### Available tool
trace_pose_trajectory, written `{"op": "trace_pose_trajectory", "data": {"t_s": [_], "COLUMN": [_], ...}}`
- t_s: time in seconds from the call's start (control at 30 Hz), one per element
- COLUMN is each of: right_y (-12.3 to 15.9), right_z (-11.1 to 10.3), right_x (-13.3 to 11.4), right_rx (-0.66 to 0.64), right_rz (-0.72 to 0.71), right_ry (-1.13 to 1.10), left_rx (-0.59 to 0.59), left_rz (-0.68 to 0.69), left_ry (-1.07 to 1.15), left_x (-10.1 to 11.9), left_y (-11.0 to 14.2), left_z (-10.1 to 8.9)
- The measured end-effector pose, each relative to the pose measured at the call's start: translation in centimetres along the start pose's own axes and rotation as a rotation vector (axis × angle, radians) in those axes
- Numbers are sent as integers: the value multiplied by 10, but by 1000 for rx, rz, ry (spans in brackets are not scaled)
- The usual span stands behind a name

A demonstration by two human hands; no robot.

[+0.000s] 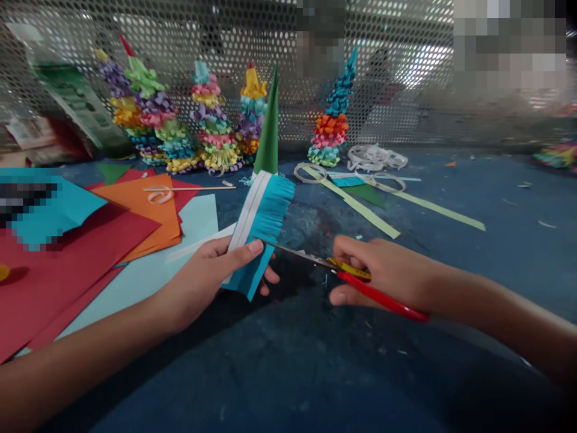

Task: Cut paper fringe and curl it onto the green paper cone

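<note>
My left hand is closed on a folded teal paper strip with a white band along its left side. The strip's right edge is cut into a fringe. Thumb and fingers pinch the strip near its lower end, and it tilts up and away from me. My right hand is wrapped round red-handled scissors. Their blades point left and meet the strip's right edge just beside my left thumb.
Red, orange and light blue paper sheets lie at the left on the blue table. Several colourful paper cone trees and a plain green cone stand before a perforated metal screen. Light green strips and paper rings lie at centre right.
</note>
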State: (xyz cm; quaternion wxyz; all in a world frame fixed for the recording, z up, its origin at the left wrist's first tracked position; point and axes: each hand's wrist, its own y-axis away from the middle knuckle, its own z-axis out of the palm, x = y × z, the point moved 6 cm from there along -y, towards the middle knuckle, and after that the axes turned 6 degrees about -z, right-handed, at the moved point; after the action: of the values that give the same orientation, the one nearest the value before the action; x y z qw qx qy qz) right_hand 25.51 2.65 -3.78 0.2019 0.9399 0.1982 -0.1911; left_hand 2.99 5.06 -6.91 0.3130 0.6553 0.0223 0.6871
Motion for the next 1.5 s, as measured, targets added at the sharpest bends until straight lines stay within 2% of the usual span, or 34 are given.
{"op": "trace_pose_trajectory", "data": {"t_s": [0.1, 0.2, 0.47, 0.73, 0.9, 1.13, 1.27, 1.5], "right_y": [-4, 0, 13, 17, 13, 8, 8, 12], "right_z": [-3, 0, 12, 14, 15, 11, 10, 14], "right_x": [2, 7, 11, 14, 16, 13, 18, 19], "right_rx": [-69, -92, -72, -58, -99, -123, -105, -71], "right_rz": [-76, -64, -44, -58, 2, 105, 128, 24], "right_ry": [-9, -5, -121, -113, -151, -248, -192, -60], "left_rx": [25, 45, 90, 65, 11, 9, -8, -43], "left_rz": [32, 52, 56, 30, 11, 14, 21, -4], "left_ry": [5, 9, -14, 3, 7, 3, -1, 7], "left_x": [-1, -1, -5, -6, -6, -5, -5, -8], "left_y": [-1, -1, 1, 0, 0, 1, 2, -1], "left_z": [0, 1, 0, 3, 6, 7, 6, 6]}}
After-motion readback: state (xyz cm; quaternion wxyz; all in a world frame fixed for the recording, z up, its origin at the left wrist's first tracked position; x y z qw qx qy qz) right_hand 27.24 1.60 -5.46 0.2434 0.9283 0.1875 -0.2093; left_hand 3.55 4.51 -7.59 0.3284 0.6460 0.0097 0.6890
